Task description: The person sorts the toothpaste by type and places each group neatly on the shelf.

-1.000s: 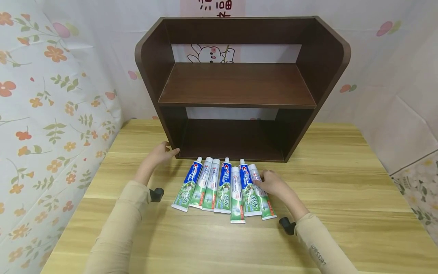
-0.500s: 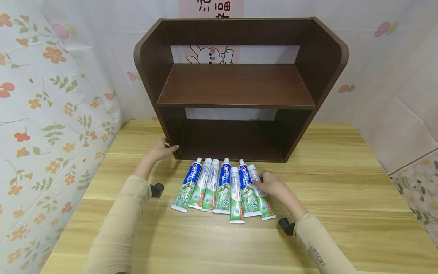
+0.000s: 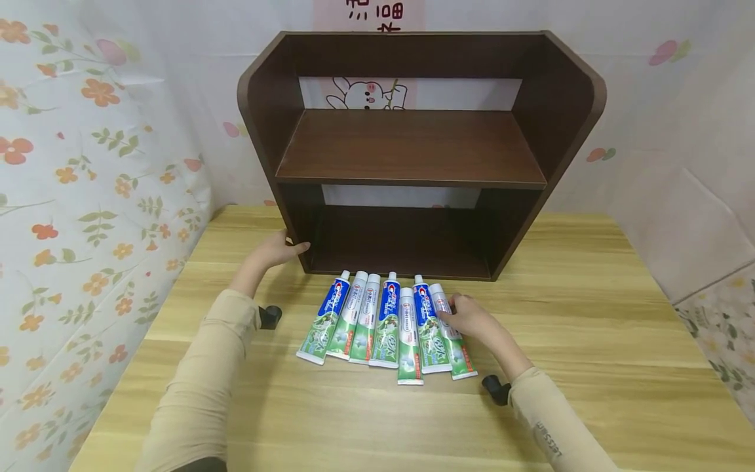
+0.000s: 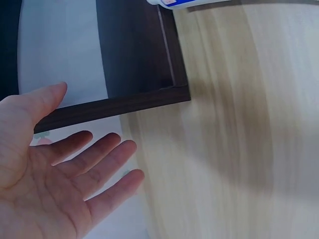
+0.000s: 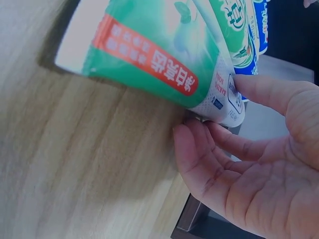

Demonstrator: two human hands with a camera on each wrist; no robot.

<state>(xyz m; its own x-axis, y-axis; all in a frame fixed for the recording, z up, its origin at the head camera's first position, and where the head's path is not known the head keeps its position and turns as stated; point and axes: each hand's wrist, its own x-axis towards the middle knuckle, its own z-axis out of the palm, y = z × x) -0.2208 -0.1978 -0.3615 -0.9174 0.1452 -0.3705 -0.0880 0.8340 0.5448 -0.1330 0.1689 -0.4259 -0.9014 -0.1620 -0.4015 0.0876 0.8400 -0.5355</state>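
Several toothpaste tubes [image 3: 377, 321] lie side by side on the wooden table, caps toward a dark brown two-tier shelf [image 3: 413, 147]. My right hand [image 3: 466, 319] pinches the rightmost tube [image 3: 457, 354] near its cap end. In the right wrist view the thumb lies on top of that tube [image 5: 159, 64] and the fingers [image 5: 209, 144] curl against its side. My left hand [image 3: 274, 252] is open at the shelf's lower left corner. The left wrist view shows its straight fingers [image 4: 94, 164] beside the shelf's base [image 4: 134, 50].
The shelf stands at the back of the table [image 3: 590, 341], both tiers bare. Floral cloth walls [image 3: 88, 196] close in on the left, back and right. Bare wood lies to the right of the tubes and in front of them.
My left hand has slid slightly farther back along the shelf's left corner. The right hand stays on the rightmost tube, which has not visibly moved.
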